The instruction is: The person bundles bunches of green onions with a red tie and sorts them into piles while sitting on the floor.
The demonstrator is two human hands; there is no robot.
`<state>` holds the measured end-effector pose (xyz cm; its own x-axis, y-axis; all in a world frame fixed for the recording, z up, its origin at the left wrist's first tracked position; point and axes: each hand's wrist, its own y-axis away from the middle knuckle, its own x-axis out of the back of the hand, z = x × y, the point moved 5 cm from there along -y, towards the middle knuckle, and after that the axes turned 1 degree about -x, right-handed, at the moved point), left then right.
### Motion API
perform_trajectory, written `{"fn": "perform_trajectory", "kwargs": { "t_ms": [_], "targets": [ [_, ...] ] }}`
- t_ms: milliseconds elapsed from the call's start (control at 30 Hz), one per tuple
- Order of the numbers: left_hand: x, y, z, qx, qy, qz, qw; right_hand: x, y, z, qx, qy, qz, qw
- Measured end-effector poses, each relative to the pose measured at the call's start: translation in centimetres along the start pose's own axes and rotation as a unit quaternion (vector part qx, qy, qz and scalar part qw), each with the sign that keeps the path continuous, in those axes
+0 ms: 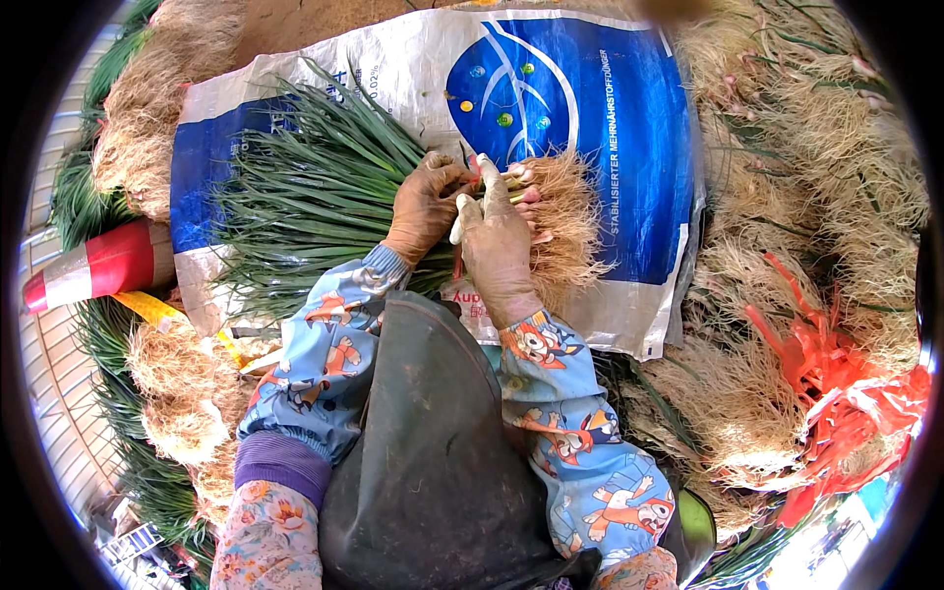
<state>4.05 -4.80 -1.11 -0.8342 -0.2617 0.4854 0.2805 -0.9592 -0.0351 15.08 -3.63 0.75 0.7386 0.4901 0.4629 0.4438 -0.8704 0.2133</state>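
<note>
A bunch of green onions point(320, 187) lies across a flattened woven sack, leaves to the left, with pinkish-white bulbs point(529, 196) and bushy tan roots point(573, 221) to the right. My left hand point(425, 205) is closed over the bunch where leaves meet stems, fingers pinching at a red plastic strip point(475, 175). Against it, my right hand point(495, 236) also has its fingers closed at the strip, index finger stretched along it, with white coverings on some fingertips. The strip crosses the bunch near the bulbs; its knot, if any, is hidden by my fingers.
The blue and white sack point(629, 128) lies under the bunch. Piled root-ended bunches point(816, 157) fill the right side, with loose red strips point(836, 383) on top. More bunches point(182, 393) line the left, near a red and white cone point(98, 265). A dark apron point(433, 452) covers my lap.
</note>
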Motion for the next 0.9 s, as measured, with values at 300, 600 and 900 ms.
{"fn": "perform_trajectory", "kwargs": {
  "t_ms": [300,600,900],
  "targets": [
    [0.7,0.9,1.4,-0.041,-0.07,-0.065,0.995,-0.1,1.2,-0.5,0.202,0.202,0.1,0.953],
    [1.2,1.6,6.4,-0.177,-0.38,-0.189,0.888,1.0,3.3,-0.3,0.066,0.018,0.032,0.997],
    [0.9,3.4,2.3,0.074,0.15,-0.254,0.953,-0.7,4.4,0.0,0.186,0.135,0.091,0.969]
  ]
}}
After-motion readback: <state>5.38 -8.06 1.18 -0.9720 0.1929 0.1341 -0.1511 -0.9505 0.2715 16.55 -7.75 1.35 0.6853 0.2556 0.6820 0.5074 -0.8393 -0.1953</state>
